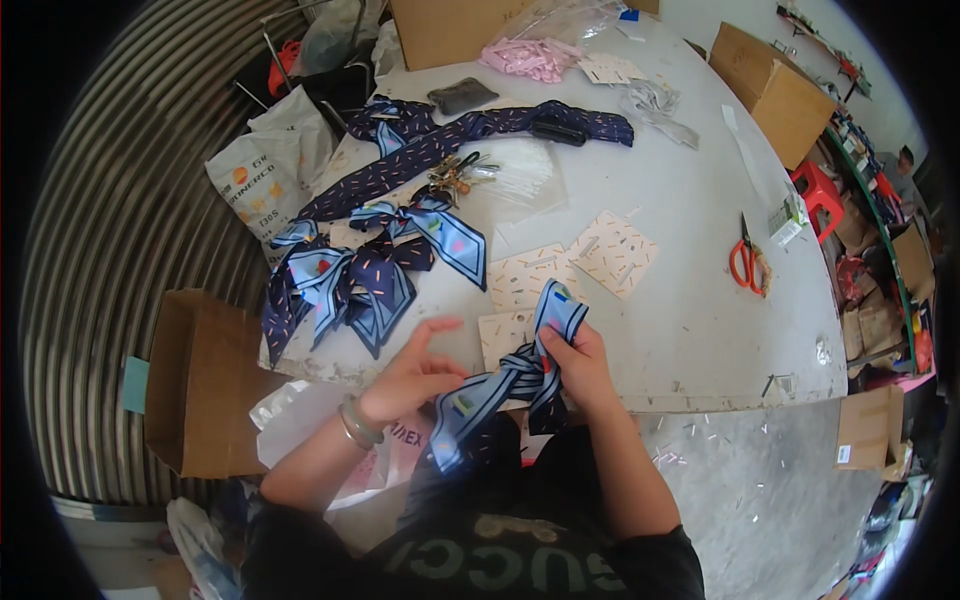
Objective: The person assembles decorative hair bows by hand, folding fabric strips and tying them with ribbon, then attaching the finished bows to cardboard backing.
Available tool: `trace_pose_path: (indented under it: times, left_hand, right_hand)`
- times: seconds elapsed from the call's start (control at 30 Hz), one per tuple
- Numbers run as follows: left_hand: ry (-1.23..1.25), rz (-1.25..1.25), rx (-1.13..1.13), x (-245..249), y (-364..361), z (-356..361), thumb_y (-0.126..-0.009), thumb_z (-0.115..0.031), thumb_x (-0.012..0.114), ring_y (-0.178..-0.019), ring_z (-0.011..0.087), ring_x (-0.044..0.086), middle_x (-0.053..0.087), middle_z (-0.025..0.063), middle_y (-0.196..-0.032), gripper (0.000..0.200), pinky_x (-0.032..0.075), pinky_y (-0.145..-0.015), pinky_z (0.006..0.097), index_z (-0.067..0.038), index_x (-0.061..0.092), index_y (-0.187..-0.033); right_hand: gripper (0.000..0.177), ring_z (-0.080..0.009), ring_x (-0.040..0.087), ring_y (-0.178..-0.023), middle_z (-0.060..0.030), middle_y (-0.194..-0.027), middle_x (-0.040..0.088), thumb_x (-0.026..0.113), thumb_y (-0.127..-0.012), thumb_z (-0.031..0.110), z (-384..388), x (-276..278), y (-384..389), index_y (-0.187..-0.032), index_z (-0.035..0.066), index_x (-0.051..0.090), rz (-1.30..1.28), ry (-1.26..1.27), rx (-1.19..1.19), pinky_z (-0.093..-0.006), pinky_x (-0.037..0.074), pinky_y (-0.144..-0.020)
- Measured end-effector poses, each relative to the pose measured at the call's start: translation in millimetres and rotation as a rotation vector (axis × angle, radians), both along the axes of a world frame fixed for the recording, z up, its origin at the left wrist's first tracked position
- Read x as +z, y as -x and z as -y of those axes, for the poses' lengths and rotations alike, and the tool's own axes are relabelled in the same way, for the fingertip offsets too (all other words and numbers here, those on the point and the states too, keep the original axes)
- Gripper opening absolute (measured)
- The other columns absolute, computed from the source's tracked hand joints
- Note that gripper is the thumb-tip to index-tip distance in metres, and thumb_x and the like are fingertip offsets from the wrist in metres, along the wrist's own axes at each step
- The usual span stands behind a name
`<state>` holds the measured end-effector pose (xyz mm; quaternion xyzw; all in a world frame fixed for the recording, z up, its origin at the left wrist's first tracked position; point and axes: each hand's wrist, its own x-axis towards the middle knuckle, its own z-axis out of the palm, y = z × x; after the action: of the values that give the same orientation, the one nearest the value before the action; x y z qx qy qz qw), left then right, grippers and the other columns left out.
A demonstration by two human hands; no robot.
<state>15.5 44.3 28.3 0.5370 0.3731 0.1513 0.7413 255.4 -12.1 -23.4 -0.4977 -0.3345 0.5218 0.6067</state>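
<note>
A light-blue and navy scarf (520, 371) tied in a knot hangs over the table's front edge. My right hand (580, 365) grips its upper end, with the thumb pressed on the cloth. To the left of the knot, my left hand (408, 378) has its fingers spread, the fingertips close to the scarf's left tail. Behind the scarf lies a patterned card (500, 335), partly covered by it. Two more cards, one nearer (525, 277) and one to the right (614, 252), lie on the table beyond.
Tied scarves (350, 285) are heaped at the table's left, beside a long navy strip (400, 170). Metal clips (460, 178) lie near plastic sleeves (520, 180). Orange-handled scissors (745, 265) rest at the right. An open cardboard box (215, 380) stands left of the table (700, 330).
</note>
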Motion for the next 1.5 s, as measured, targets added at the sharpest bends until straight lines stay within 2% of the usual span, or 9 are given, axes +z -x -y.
trace_pose_path:
  times: [0.23,0.27,0.4,0.47,0.7,0.9,1.0,1.23,1.5]
  left_hand:
    - [-0.675,-0.259,-0.516,14,-5,10,-0.077,0.004,0.047,-0.097,0.0141,0.053,0.054,0.0055,-0.095,0.029,0.042,-0.083,0.028,-0.005,0.071,-0.091]
    - [-0.816,-0.239,-0.475,9,-4,11,-0.078,0.003,0.047,-0.086,0.0094,0.055,0.056,0.0027,-0.091,0.03,0.042,-0.072,0.0243,-0.005,0.07,-0.095]
    - [-0.116,-0.273,-0.22,44,-2,3,-0.079,0.003,0.046,-0.073,0.0043,0.057,0.059,-0.0006,-0.085,0.033,0.043,-0.058,0.0191,-0.006,0.067,-0.104]
    - [0.019,-0.19,-0.339,35,6,-9,-0.081,0.002,0.045,-0.07,0.0042,0.061,0.063,0.0003,-0.086,0.037,0.044,-0.047,0.0167,-0.004,0.063,-0.112]
    - [0.196,-0.217,-0.527,-4,0,-20,-0.076,0.002,0.047,-0.069,0.0038,0.057,0.071,0.0029,-0.086,0.035,0.043,-0.059,0.0194,0.002,0.073,-0.099]
    - [-0.838,-0.673,-0.704,28,-2,-13,-0.076,-0.004,0.056,-0.064,0.028,0.061,0.068,0.0119,-0.077,0.023,0.049,-0.06,0.033,-0.002,0.073,-0.091]
    - [-1.347,-0.723,-0.277,29,-15,-1,-0.077,-0.004,0.059,-0.07,0.0342,0.061,0.06,0.0137,-0.073,0.009,0.051,-0.063,0.0427,-0.001,0.066,-0.079]
    - [-1.79,-0.187,0.388,-24,-67,-9,-0.065,0.001,0.07,-0.068,0.0296,0.056,0.058,0.0151,-0.083,0.011,0.047,-0.057,0.0376,0.0,0.061,-0.072]
    - [-1.08,0.146,0.703,-18,-73,-5,-0.081,0.005,0.066,-0.077,0.0161,0.063,0.067,0.0119,-0.097,0.014,0.051,-0.064,0.0242,0.005,0.07,-0.095]
  right_hand:
    - [0.01,-0.0103,0.053,-0.066,-0.0014,-0.08,0.059,0.058,-0.095,0.01,0,-1,-1,-0.096,0.0,0.06,0.006,-0.001,0.021,-0.0265,0.045,-0.059]
    - [0.01,-0.0102,0.053,-0.066,-0.0014,-0.08,0.059,0.058,-0.095,0.01,0,0,0,-0.096,0.0,0.06,0.001,-0.007,0.011,-0.0265,0.045,-0.059]
    - [0.01,-0.0102,0.053,-0.065,-0.0014,-0.079,0.059,0.058,-0.094,0.01,-1,-3,2,-0.095,0.0,0.06,0.028,-0.024,-0.02,-0.0265,0.045,-0.058]
    - [0.01,-0.0103,0.053,-0.064,-0.0016,-0.078,0.059,0.058,-0.094,0.01,0,0,2,-0.095,0.0,0.06,0.044,0.006,-0.015,-0.0264,0.044,-0.058]
    - [0.011,-0.0105,0.052,-0.061,-0.0018,-0.076,0.058,0.058,-0.094,0.01,-1,2,2,-0.095,0.0,0.06,0.044,0.007,-0.015,-0.0264,0.043,-0.057]
    - [0.01,-0.0102,0.052,-0.06,-0.0018,-0.073,0.057,0.057,-0.094,0.01,-1,0,3,-0.095,0.0,0.061,0.044,0.008,-0.007,-0.0265,0.043,-0.056]
    - [0.01,-0.0099,0.052,-0.06,-0.0013,-0.071,0.057,0.057,-0.094,0.01,-2,-3,3,-0.094,0.001,0.061,0.064,-0.009,-0.013,-0.0266,0.043,-0.056]
    - [0.012,-0.0102,0.055,-0.058,-0.002,-0.069,0.058,0.058,-0.093,0.011,-3,-9,1,-0.095,0.0,0.061,0.133,-0.055,-0.019,-0.0272,0.045,-0.054]
    - [0.015,-0.0102,0.056,-0.06,-0.0025,-0.07,0.06,0.06,-0.093,0.014,-4,-14,2,-0.096,0.0,0.062,0.107,-0.08,-0.013,-0.0264,0.046,-0.056]
